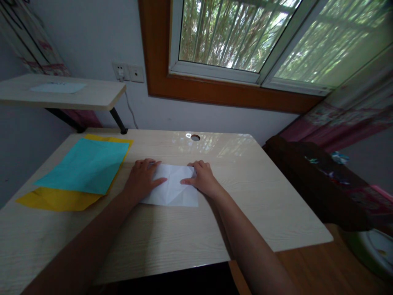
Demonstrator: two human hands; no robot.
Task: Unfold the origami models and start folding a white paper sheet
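Paper: white sheet [172, 186] at desk [245, 196] centre, thin, limp, crease-prone (light enough to slide).
Left hand [143, 178]: flat, pressing its 9 o'clock edge.
Right hand [201, 178]: flat, pinning 3 o'clock edge.
Hold: by corners.

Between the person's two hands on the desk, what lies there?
In the head view, the white paper lies between the left hand and the right hand; both rest flat on its edges, fingertips pointing inward. Nothing else is between them.
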